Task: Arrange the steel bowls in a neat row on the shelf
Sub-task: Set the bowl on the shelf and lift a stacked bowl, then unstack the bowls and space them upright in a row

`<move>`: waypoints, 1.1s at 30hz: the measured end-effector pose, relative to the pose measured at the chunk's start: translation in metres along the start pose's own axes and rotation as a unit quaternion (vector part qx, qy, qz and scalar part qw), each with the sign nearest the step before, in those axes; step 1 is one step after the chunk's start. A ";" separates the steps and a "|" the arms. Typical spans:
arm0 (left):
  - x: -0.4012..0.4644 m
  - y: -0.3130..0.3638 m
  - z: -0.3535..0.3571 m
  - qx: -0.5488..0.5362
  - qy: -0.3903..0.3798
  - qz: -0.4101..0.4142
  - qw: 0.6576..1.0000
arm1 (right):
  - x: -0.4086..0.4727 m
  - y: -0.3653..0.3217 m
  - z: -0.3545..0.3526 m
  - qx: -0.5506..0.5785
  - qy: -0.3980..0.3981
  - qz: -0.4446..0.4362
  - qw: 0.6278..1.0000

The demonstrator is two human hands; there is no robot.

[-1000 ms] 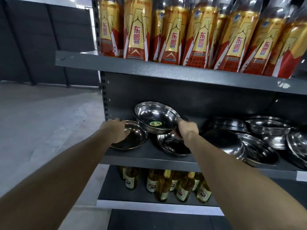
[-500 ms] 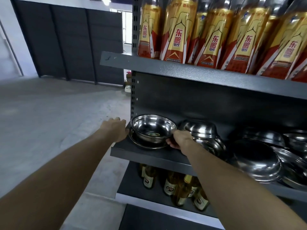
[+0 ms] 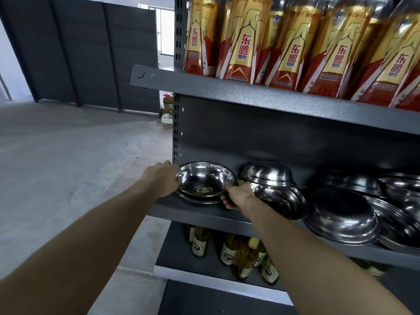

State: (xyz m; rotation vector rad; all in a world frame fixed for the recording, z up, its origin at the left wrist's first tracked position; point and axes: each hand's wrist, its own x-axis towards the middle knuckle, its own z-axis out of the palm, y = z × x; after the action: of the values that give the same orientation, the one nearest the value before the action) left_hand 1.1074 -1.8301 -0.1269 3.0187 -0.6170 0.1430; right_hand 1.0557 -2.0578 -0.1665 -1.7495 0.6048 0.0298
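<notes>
- The top bowl [image 3: 205,180], with a green sticker inside, sits nested in a second bowl [image 3: 200,199] at the left end of the middle shelf [image 3: 204,215], between the two hands.
- The left hand [image 3: 161,181] holds the left rim of the top bowl, fingers curled round its far side.
- The right hand [image 3: 238,194] grips the right rim, thumb on top and fingers tucked beneath.
- A second ago this bowl was lifted above the shelf; half a second ago it was already down on the lower one, and both hands stay on it.
- Just right of the right hand stands an upturned bowl [image 3: 267,175] over another one [image 3: 280,201]; further right lie more bowls [image 3: 343,214], overlapping untidily.
- Above the hands, a shelf carries red-and-gold bottles [image 3: 244,39]; below, glass bottles [image 3: 229,248].
- Left of the left hand stretches a grey concrete floor [image 3: 68,155] and dark wall panels [image 3: 86,48].
</notes>
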 end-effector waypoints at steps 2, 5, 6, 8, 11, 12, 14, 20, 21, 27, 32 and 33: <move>0.005 0.007 -0.002 -0.002 0.017 0.022 1.000 | -0.001 0.002 -0.002 -0.025 0.007 -0.004 1.000; 0.014 0.020 -0.004 -0.008 0.024 0.042 0.999 | -0.002 0.004 -0.008 -0.046 0.012 -0.006 0.999; 0.017 0.025 -0.004 -0.010 0.022 0.047 0.999 | -0.003 0.003 -0.012 -0.049 0.016 -0.007 0.999; 0.022 0.035 -0.005 -0.011 0.019 0.058 0.998 | -0.005 0.002 -0.022 -0.050 0.036 -0.011 0.998; 0.031 0.053 -0.004 -0.011 0.014 0.085 0.996 | -0.010 -0.002 -0.040 -0.024 0.080 -0.017 0.996; 0.035 0.060 -0.004 -0.013 0.011 0.094 0.995 | -0.012 -0.002 -0.046 -0.016 0.099 -0.020 0.995; 0.043 0.073 -0.004 -0.015 0.003 0.108 0.994 | -0.014 -0.002 -0.061 -0.015 0.140 -0.023 0.990; 0.067 0.116 0.003 -0.036 -0.003 0.152 0.988 | -0.020 0.000 -0.100 -0.026 0.243 -0.054 0.968; 0.069 0.124 0.005 -0.038 -0.006 0.158 0.987 | -0.022 0.001 -0.105 -0.020 0.249 -0.052 0.967; 0.083 0.156 0.017 -0.060 -0.022 0.164 0.984 | -0.013 0.010 -0.133 -0.031 0.258 -0.040 0.965; 0.093 0.176 0.025 -0.083 -0.046 0.138 0.986 | 0.004 0.013 -0.152 -0.021 0.208 -0.030 0.977; 0.096 0.180 0.027 -0.084 -0.051 0.129 0.987 | 0.008 0.013 -0.154 -0.022 0.198 -0.029 0.980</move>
State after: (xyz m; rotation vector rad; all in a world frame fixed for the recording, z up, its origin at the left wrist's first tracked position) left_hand 1.1265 -2.0346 -0.1368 2.7872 -0.9747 -0.0512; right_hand 1.0122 -2.2040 -0.1381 -1.8281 0.8454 -0.3561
